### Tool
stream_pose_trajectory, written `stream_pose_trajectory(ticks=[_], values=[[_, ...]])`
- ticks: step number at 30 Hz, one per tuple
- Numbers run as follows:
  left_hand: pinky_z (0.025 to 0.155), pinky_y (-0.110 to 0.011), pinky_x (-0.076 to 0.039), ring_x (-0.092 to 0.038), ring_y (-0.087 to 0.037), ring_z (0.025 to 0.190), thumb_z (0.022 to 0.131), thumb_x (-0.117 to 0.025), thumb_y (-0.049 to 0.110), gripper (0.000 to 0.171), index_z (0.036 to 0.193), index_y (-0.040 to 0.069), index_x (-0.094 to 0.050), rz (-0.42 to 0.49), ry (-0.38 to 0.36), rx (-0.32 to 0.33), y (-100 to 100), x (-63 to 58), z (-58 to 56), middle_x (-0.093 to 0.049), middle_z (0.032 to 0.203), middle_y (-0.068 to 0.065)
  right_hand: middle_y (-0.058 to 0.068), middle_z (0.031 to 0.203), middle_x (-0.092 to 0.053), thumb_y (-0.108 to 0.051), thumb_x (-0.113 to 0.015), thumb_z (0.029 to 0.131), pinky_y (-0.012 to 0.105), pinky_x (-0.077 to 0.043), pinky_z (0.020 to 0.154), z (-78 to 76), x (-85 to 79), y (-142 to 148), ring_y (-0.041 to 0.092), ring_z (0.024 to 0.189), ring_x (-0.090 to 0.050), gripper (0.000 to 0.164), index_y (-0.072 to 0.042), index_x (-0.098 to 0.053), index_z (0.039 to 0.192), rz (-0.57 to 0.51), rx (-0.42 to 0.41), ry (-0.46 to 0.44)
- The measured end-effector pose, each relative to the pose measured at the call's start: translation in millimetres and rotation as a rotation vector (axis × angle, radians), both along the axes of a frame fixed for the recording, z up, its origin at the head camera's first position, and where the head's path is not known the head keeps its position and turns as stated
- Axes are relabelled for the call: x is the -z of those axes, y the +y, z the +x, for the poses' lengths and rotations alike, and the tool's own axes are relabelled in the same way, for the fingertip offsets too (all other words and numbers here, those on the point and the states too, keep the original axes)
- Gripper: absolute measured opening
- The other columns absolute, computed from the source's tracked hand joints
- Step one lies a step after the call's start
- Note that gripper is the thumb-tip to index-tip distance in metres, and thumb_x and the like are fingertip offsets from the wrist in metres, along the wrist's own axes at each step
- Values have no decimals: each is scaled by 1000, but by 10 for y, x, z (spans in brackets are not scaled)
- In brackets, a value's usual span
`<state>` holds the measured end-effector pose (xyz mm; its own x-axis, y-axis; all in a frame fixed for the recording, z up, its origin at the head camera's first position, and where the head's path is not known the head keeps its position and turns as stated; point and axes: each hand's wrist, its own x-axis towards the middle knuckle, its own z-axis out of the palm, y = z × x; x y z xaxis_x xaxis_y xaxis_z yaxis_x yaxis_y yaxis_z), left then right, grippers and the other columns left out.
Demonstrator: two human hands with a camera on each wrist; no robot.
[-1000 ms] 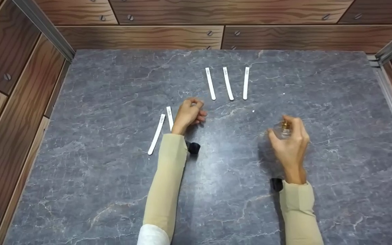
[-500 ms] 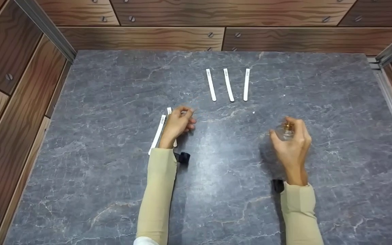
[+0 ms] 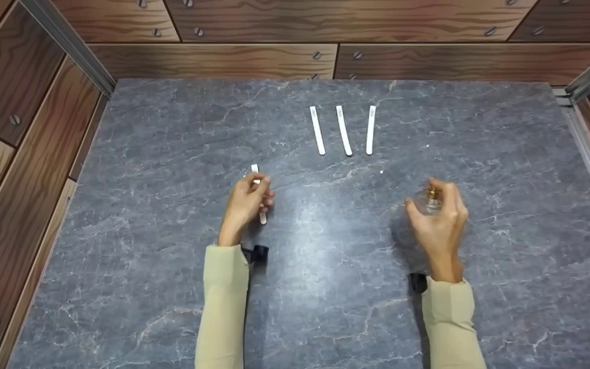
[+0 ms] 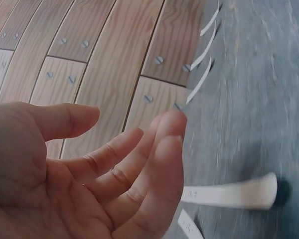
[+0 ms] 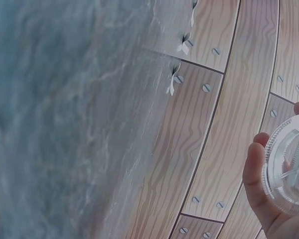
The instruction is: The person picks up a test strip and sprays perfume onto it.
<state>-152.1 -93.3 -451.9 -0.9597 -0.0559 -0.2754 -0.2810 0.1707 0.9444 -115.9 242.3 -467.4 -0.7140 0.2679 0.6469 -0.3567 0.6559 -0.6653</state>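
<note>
In the head view my right hand (image 3: 439, 218) grips a small clear glass perfume bottle (image 3: 432, 205) with a gold top. Its ridged round base (image 5: 273, 172) faces the camera in the right wrist view. Over the left part of the table, my left hand (image 3: 246, 201) holds nothing, its fingers relaxed and the thumb apart. Beneath it lies a white paper test strip (image 3: 262, 219), partly covered by the fingers. A second strip (image 4: 190, 227) shows in the left wrist view; the hand hides nearly all of it in the head view.
Farther back lie three more white strips, a left one (image 3: 318, 130), a middle one (image 3: 344, 130) and a right one (image 3: 371, 130), side by side. A tiny white speck (image 3: 381, 171) is on the grey marbled table (image 3: 336, 318). Wood-patterned panels (image 3: 213, 61) border the table.
My left hand has moved left and toward me, from right of the two near strips to over them. My right hand stays in place with the perfume bottle.
</note>
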Motion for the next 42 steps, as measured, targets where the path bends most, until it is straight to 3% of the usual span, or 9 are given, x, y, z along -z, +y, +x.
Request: stream_pose_trajectory(ticks=[8,15,20,26,37,42], values=[[51,-22,-58,-64,-12,64,104,-55,10,26,121,-9,-59,-16,14,-70,-152,62,158,-67,84,-13,27,87,-63,15,-79,66,14,-43,75,13,5,-7,35,76,-60,40,14,-61,102,4,2,2],[51,-21,-58,-65,-13,67,105,-54,9,25,120,-10,-59,-22,6,-105,-202,139,193,-68,92,-19,27,88,-64,14,-78,66,14,-43,74,10,13,-4,35,76,-60,40,13,-62,102,9,13,-4],[51,-20,-57,-65,-14,70,104,-54,10,25,120,-9,-60,-28,1,-136,-186,190,223,-67,93,-17,28,88,-64,15,-79,66,12,-43,74,-2,10,9,35,76,-60,40,14,-61,102,10,10,-7],[50,-18,-54,-63,-13,71,103,-55,10,26,120,-9,-61,-72,5,-150,-166,253,274,-66,93,-13,28,88,-64,15,-79,66,12,-43,75,11,9,-5,36,76,-61,40,14,-61,102,14,9,-10],[50,-22,-58,-67,-17,78,104,-49,5,26,124,-7,-60,-45,-29,-160,-191,269,285,-66,106,-18,27,87,-64,14,-79,67,12,-43,74,-4,23,-24,33,76,-59,39,14,-62,102,2,8,-22],[50,-24,-59,-67,-20,81,102,-53,2,25,124,-7,-59,-24,-45,-152,-182,294,274,-66,109,-19,27,85,-63,17,-79,65,13,-41,72,-8,25,-20,30,74,-57,41,14,-62,102,10,3,-9]])
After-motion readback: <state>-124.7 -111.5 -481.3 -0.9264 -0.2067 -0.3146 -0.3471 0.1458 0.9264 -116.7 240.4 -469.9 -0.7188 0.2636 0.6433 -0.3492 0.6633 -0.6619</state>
